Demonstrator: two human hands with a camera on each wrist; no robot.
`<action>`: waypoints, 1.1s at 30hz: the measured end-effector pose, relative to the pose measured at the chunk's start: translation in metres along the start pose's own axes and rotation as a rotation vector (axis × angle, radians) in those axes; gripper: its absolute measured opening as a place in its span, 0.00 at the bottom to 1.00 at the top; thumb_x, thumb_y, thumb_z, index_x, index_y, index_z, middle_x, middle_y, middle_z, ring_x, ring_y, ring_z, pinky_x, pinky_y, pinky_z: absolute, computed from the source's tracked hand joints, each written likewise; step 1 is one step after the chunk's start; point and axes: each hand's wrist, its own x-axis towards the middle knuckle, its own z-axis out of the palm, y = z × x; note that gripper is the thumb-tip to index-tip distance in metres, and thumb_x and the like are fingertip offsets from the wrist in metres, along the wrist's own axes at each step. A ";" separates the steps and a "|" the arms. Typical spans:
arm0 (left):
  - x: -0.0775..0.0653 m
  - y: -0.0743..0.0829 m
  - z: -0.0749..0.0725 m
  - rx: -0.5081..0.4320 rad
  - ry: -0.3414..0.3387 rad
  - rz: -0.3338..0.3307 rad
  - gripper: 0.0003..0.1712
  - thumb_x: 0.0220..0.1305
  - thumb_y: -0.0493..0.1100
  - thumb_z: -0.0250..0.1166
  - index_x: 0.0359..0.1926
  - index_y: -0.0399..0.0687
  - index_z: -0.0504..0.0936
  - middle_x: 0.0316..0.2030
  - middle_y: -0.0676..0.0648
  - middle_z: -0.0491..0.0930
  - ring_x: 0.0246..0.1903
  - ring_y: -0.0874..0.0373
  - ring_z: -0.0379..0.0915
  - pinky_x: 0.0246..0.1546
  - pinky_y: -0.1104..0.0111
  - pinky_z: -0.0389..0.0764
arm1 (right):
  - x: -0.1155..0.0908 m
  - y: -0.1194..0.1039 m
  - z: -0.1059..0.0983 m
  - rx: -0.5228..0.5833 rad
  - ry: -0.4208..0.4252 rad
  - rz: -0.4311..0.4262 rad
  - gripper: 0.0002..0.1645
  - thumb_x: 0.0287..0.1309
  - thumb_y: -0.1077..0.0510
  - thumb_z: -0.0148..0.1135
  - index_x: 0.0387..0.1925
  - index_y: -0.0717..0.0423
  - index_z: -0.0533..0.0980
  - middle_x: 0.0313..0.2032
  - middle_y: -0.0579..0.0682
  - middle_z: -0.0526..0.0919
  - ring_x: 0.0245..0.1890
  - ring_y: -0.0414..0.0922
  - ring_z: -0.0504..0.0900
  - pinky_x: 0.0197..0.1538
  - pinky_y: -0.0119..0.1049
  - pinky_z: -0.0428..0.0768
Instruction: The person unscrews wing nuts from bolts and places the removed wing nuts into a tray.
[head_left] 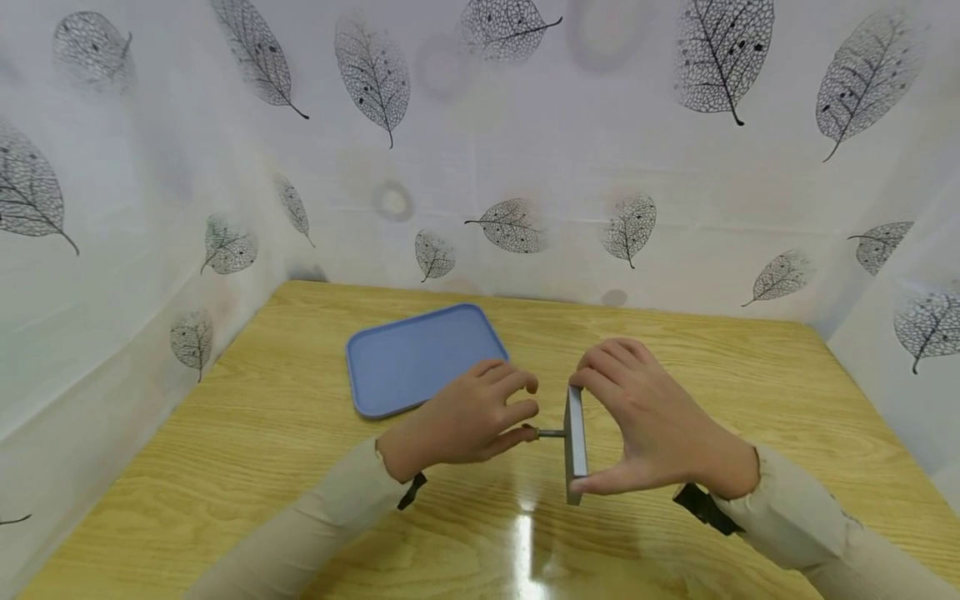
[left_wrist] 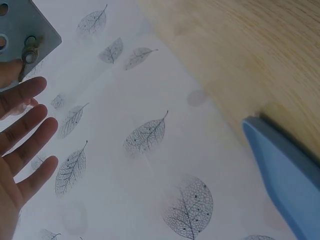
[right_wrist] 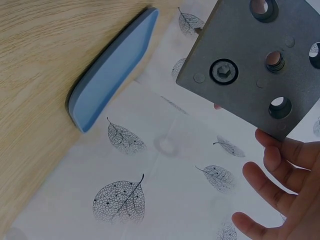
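Note:
My right hand point(head_left: 648, 425) holds a thick square metal plate point(head_left: 574, 446) on edge above the table, thumb at the lower edge and fingers at the upper. In the right wrist view the plate point(right_wrist: 245, 95) has several round holes, and a hex-socket bolt point(right_wrist: 224, 71) sits in one near a corner. The bolt's shank point(head_left: 552, 433) juts out to the left. A small brass-tinted nut point(left_wrist: 30, 54), apparently with wings, is on its end. The thumb of my left hand point(head_left: 476, 412) touches this nut; the other fingers are spread loosely, away from it.
A blue tray point(head_left: 423, 358) lies on the wood-grain table point(head_left: 720, 392), behind and left of the hands. White curtains point(head_left: 540, 167) with a leaf print enclose the table's back and both sides. Dark straps point(head_left: 705, 510) show at the wrists.

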 end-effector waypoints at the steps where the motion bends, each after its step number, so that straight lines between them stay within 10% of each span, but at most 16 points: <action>1: 0.001 0.000 0.000 0.012 0.009 -0.004 0.10 0.58 0.53 0.65 0.32 0.55 0.79 0.41 0.51 0.77 0.42 0.58 0.76 0.50 0.67 0.75 | 0.000 0.000 0.000 -0.001 0.000 0.000 0.50 0.28 0.16 0.59 0.39 0.53 0.74 0.38 0.47 0.74 0.44 0.45 0.70 0.56 0.47 0.65; 33: 0.000 0.002 -0.002 -0.019 0.000 0.054 0.10 0.58 0.54 0.65 0.32 0.56 0.78 0.39 0.53 0.76 0.39 0.60 0.74 0.48 0.68 0.75 | -0.001 0.001 0.000 0.005 -0.002 0.007 0.49 0.31 0.15 0.57 0.39 0.52 0.74 0.38 0.47 0.74 0.43 0.46 0.70 0.56 0.48 0.65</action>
